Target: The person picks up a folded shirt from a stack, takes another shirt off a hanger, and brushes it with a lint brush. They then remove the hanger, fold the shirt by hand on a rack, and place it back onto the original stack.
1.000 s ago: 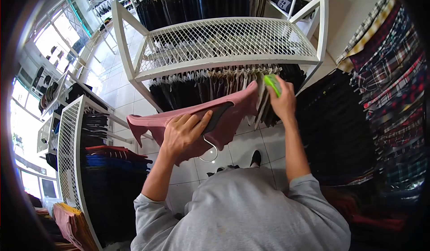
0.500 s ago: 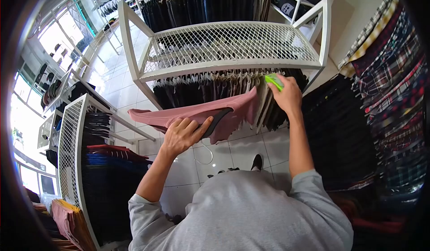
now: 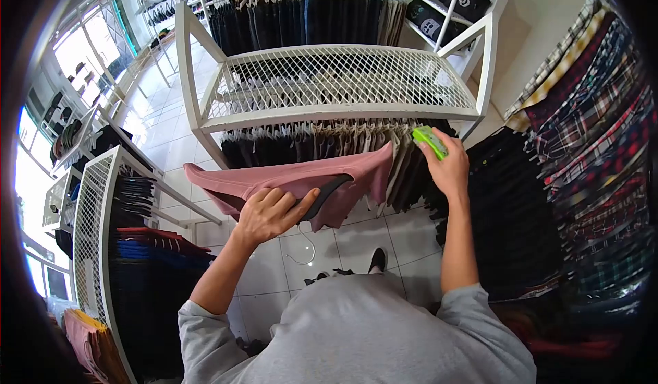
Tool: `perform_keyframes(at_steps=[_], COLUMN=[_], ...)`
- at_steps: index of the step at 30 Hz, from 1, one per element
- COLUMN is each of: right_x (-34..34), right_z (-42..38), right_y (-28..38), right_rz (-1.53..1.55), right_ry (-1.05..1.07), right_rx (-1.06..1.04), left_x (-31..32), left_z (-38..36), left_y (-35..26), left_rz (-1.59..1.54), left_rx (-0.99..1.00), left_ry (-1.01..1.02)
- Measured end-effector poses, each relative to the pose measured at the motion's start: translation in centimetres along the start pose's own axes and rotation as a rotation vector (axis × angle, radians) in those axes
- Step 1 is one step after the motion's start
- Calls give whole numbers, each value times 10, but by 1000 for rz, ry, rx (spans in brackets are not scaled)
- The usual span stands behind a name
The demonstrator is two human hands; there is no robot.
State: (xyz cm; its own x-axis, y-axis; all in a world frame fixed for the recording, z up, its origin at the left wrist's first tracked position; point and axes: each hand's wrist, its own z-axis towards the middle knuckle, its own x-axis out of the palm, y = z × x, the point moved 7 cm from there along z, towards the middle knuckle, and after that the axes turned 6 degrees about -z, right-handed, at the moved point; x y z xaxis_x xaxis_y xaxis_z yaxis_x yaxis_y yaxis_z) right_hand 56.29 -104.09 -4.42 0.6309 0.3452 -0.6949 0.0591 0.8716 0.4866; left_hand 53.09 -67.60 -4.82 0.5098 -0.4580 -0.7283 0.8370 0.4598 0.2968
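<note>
A pink garment (image 3: pixel 367 171), probably a shirt, is stretched sideways in front of me on a dark hanger (image 3: pixel 327 197). My left hand (image 3: pixel 271 216) is closed around the hanger and the cloth at its neck opening, with the thumb along the dark bar. Below that hand hangs the hanger's metal hook (image 3: pixel 308 252), pointing to the floor. My right hand (image 3: pixel 449 168) grips a small bright green block-like tool (image 3: pixel 430 142); its exact kind I cannot make out. That tool is raised just right of the garment's end, apart from the cloth.
A white mesh-topped rack (image 3: pixel 343 113) with hanging trousers (image 3: pixel 274 147) stands ahead. Plaid shirts (image 3: pixel 596 130) and dark clothes (image 3: pixel 507 206) hang on the right. Another mesh rack (image 3: pixel 92 226) is at left, near folded clothes (image 3: pixel 89 343). Tiled floor (image 3: pixel 356 247) lies below.
My right hand has moved a little right and down with the green tool, farther from the garment's end. The left hand keeps its hold; the whole view has shifted slightly.
</note>
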Motion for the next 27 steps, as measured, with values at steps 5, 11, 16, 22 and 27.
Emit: perform_keyframes(at_steps=[5,11,16,22,27], right_x=[-3,-4,-39,-34,-72], right_z=[-46,-39,-47,-45,-22], right_y=[94,-26,11,2,-124], right_rz=[333,-194,161,178,-231], right_ry=[223,89,-20,154,10], right_rx=[-259,89,-51,-162,122], left_x=[12,23,31,39,43], left_z=[10,12,19,54,89], left_y=[-12,-19,-29,-55,-68], left_rz=[-57,-160,-199,-154,-189], left_rx=[90,85,71,140,137], left_ry=[-53,-4,-40,-32,4])
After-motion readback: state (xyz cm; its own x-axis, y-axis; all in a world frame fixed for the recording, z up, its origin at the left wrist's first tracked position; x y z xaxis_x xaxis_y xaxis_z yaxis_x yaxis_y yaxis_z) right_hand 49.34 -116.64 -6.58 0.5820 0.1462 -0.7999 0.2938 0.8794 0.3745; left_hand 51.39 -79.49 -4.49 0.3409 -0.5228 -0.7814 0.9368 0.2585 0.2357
